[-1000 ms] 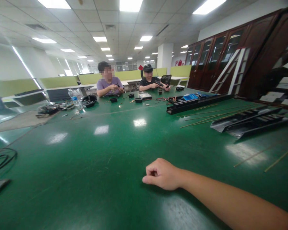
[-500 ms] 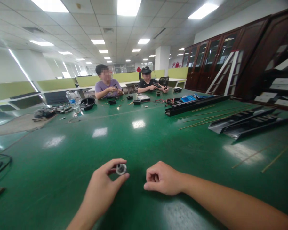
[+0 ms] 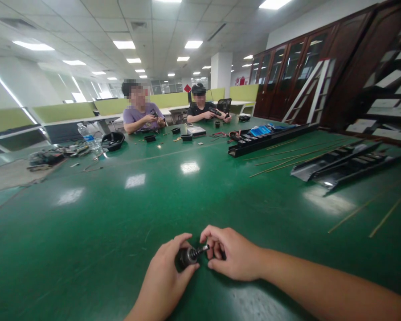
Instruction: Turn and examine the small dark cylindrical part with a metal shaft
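Note:
My left hand (image 3: pixel 163 273) grips a small dark cylindrical part (image 3: pixel 185 257) between thumb and fingers, its thin metal shaft (image 3: pixel 202 249) pointing right. The shaft's tip reaches the curled fingers of my right hand (image 3: pixel 230 253). Those fingers partly hide something dark, and I cannot tell whether it is held. Both hands sit low over the green tabletop (image 3: pixel 96 214), apparently just above it.
Two seated people (image 3: pixel 140 109) work at the far side, holding small items. Black cable ducts (image 3: pixel 272 139) and thin wooden rods (image 3: pixel 349 214) lie to the right. A water bottle (image 3: pixel 88 139), black bowl (image 3: pixel 112 141) and tangled parts lie far left.
My left hand entered the view over the last second and moved right toward my right hand. The dark part turned so its shaft points right. My view has tilted slightly.

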The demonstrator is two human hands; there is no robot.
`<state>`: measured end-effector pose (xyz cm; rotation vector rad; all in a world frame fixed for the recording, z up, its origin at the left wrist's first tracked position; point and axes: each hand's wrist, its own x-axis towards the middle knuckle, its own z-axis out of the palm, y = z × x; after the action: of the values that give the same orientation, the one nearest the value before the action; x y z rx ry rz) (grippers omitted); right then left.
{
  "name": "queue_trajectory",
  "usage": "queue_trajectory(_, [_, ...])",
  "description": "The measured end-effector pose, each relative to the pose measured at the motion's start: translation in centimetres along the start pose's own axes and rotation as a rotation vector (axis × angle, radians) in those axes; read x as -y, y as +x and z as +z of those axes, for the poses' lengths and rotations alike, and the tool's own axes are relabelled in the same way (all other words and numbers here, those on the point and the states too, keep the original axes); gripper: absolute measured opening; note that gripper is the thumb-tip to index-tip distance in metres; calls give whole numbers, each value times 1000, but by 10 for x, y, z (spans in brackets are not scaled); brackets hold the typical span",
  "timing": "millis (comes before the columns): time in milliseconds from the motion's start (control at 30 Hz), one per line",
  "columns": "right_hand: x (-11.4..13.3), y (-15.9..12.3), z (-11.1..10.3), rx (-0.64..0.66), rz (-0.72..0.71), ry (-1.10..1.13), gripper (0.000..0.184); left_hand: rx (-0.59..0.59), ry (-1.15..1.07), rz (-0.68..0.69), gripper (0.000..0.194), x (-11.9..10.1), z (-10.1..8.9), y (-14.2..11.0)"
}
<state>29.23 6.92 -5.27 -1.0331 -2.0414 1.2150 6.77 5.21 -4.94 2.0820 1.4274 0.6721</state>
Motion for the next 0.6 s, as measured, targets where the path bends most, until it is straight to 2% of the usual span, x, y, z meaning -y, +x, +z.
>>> queue_trajectory(100, [0, 1, 0, 9, 2, -18, 41, 24, -17, -27, 34, -1, 1, 5])
queue_trajectory(167, [1, 1, -1, 11, 11, -33, 39, 21, -15, 8, 27, 0, 1, 7])
queue_trajectory(400, [1, 4, -2, 2, 64, -61, 33, -3, -39, 221, 33, 9, 6, 13])
queue_trajectory(600, [2, 5, -3, -14, 47, -80, 34, -4, -31, 250, 33, 9, 6, 15])
